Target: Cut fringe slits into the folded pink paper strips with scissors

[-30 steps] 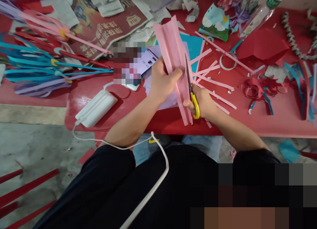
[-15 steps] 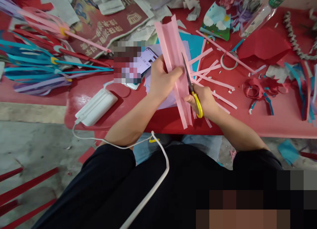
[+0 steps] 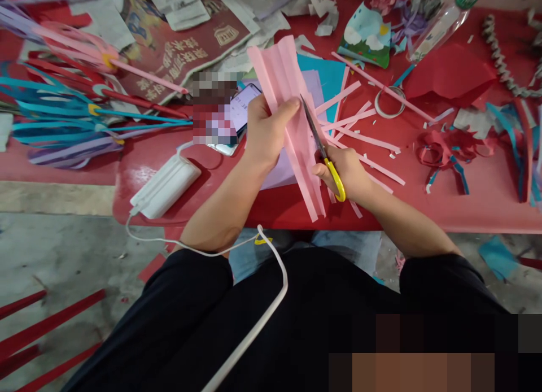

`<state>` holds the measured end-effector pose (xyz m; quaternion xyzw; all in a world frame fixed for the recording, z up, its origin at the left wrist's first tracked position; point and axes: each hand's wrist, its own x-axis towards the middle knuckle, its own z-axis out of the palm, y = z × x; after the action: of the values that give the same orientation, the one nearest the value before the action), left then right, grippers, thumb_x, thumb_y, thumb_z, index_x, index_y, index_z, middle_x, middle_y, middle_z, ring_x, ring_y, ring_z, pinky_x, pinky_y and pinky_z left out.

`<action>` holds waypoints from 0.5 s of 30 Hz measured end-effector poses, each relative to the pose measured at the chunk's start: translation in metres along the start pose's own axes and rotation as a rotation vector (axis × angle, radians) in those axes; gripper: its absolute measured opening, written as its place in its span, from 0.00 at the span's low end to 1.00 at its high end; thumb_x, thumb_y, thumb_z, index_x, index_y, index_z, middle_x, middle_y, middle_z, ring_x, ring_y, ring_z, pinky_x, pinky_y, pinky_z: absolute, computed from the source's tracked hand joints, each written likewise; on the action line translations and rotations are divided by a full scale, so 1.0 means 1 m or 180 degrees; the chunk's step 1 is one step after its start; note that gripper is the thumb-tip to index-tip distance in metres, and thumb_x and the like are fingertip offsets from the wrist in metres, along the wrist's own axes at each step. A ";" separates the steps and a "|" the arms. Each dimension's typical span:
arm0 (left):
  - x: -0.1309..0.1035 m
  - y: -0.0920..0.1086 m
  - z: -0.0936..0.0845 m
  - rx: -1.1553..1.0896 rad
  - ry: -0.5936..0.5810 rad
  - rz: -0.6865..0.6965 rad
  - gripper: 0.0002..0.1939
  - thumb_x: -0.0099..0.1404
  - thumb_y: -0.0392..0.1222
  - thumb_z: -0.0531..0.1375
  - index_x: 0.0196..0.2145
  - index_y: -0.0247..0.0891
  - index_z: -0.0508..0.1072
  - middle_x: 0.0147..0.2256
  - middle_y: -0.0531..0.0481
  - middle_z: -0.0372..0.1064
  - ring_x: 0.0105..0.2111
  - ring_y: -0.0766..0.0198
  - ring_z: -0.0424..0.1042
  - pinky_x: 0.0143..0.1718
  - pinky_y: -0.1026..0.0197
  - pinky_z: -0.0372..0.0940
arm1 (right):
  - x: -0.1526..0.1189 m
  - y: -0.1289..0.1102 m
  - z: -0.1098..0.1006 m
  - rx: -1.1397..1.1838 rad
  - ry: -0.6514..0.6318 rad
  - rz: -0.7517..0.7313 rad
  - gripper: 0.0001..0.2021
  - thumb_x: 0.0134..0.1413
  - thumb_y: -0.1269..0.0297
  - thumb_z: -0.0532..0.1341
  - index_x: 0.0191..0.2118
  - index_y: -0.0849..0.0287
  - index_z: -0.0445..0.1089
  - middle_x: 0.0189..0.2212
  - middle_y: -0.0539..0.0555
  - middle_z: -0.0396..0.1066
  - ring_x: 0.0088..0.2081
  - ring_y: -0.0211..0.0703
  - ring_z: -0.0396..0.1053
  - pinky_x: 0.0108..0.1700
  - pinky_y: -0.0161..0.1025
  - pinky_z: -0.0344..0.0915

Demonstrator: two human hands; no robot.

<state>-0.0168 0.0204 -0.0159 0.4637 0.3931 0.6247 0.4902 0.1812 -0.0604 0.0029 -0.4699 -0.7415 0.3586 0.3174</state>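
Note:
Between my hands is a creased sheet of pink paper (image 3: pixel 277 70), held up at a tilt over the table's front. My left hand (image 3: pixel 269 129) grips its left side, thumb on top and fingers hidden beneath. Yellow-handled scissors (image 3: pixel 315 129) are in my right hand (image 3: pixel 345 166), with the blades pointing up and left along the paper's right part. Whether the blades are cutting into the paper cannot be told. Several cut pink strips (image 3: pixel 372 138) lie fanned out on the table to the right. Purple paper (image 3: pixel 282 169) and blue paper (image 3: pixel 334 78) lie under the pink sheet.
On the red table (image 3: pixel 237 205), a phone (image 3: pixel 245 104) and a white power bank (image 3: pixel 165 186) with a cable lie left. Paper-strip bundles (image 3: pixel 55 121) and newspaper (image 3: pixel 182 53) fill the far left. A tape roll (image 3: pixel 390 102), red scraps (image 3: pixel 440 149) and a plastic bottle (image 3: pixel 446 22) are right.
The pink paper and my left hand have shifted slightly left, and the sheet's top has spread wider. The scissors' tip has moved a little left with it; my right hand stays nearly in place.

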 end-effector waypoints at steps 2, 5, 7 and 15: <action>-0.003 0.004 0.002 0.0047 0.0028 0.0026 0.19 0.65 0.57 0.79 0.32 0.45 0.79 0.31 0.51 0.71 0.33 0.57 0.71 0.36 0.52 0.68 | -0.001 0.000 0.000 0.0002 -0.0074 -0.0045 0.43 0.55 0.08 0.53 0.33 0.51 0.58 0.23 0.45 0.58 0.25 0.38 0.55 0.31 0.43 0.52; -0.008 0.006 0.007 0.0203 0.0150 0.0080 0.19 0.69 0.53 0.77 0.30 0.42 0.77 0.30 0.50 0.68 0.30 0.59 0.69 0.33 0.54 0.65 | -0.002 -0.001 0.000 0.0052 -0.0241 -0.0073 0.44 0.52 0.07 0.55 0.36 0.51 0.59 0.25 0.47 0.62 0.27 0.41 0.58 0.32 0.43 0.54; -0.011 0.008 0.009 0.0361 0.0248 0.0087 0.18 0.70 0.48 0.76 0.28 0.41 0.75 0.29 0.51 0.66 0.28 0.61 0.67 0.31 0.56 0.63 | -0.003 -0.002 0.000 0.0092 -0.0289 -0.0091 0.45 0.50 0.06 0.56 0.38 0.51 0.60 0.26 0.47 0.63 0.28 0.42 0.60 0.32 0.43 0.55; -0.022 0.021 0.013 0.0843 0.0155 -0.0052 0.22 0.69 0.45 0.74 0.26 0.42 0.66 0.27 0.54 0.58 0.27 0.61 0.63 0.29 0.58 0.61 | 0.000 -0.001 0.000 0.0072 -0.0111 -0.0191 0.44 0.53 0.06 0.52 0.36 0.50 0.56 0.25 0.45 0.58 0.27 0.40 0.54 0.32 0.44 0.52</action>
<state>-0.0072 -0.0049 0.0035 0.5058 0.4876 0.5744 0.4201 0.1805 -0.0607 0.0039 -0.4375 -0.7566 0.3653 0.3203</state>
